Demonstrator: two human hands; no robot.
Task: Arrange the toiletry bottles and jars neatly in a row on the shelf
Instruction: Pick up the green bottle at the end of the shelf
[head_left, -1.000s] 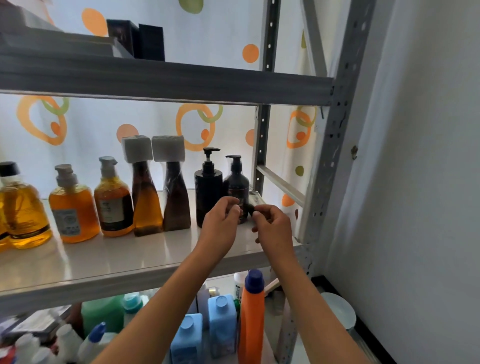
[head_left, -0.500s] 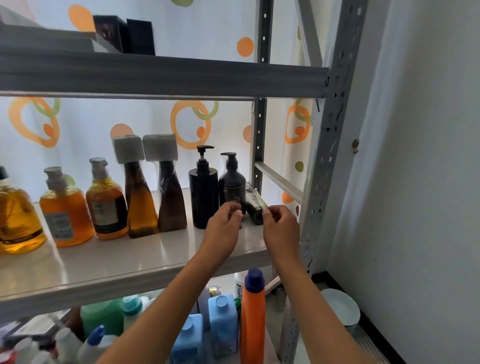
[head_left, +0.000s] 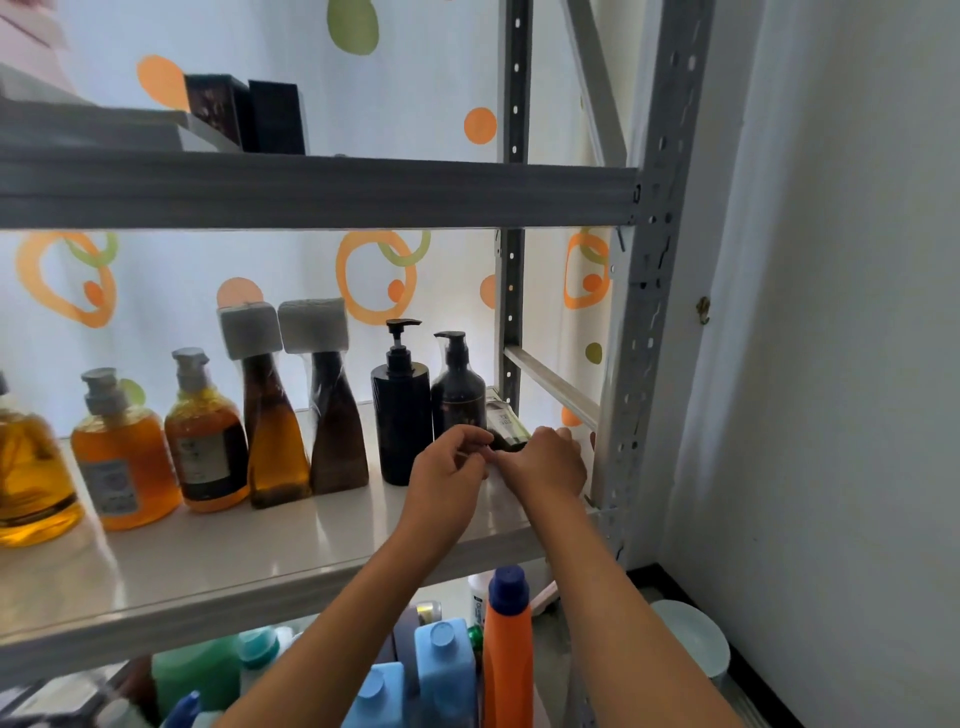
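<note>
**user1:** Spotted wallpaper glowing behind a grey metal rack, white shelf (head_left: 218, 561) sitting at mid height. Lining up along it from the left: three amber pump bottles (head_left: 124, 457), two brown flask-shaped bottles (head_left: 306, 441) with grey block caps, then a tall black pump bottle (head_left: 401, 410) and a rounder dark pump bottle (head_left: 460, 395) just beside it.

**user2:** Seeing a small dark package (head_left: 506, 428) lying flat at the far right end too, touching that rounder bottle or close to it, hard to say which.

**user1:** Yep. Left hand (head_left: 449, 475) hovering just in front of the two black bottles, fingertips curling together and pinching something thin and pale. Can't make out what exactly.

**user2:** Right hand (head_left: 545, 462) meeting it, fingers bending down over the near end of the package, thumb side touching the left fingertips. Can't tell if gripping the package or only resting on it.

**user1:** Lower level showing blue bottles (head_left: 447, 670), an orange bottle with a blue cap (head_left: 508, 660) and green ones, all crowding together. Two dark boxes (head_left: 247, 117) sitting on the top shelf.
</note>
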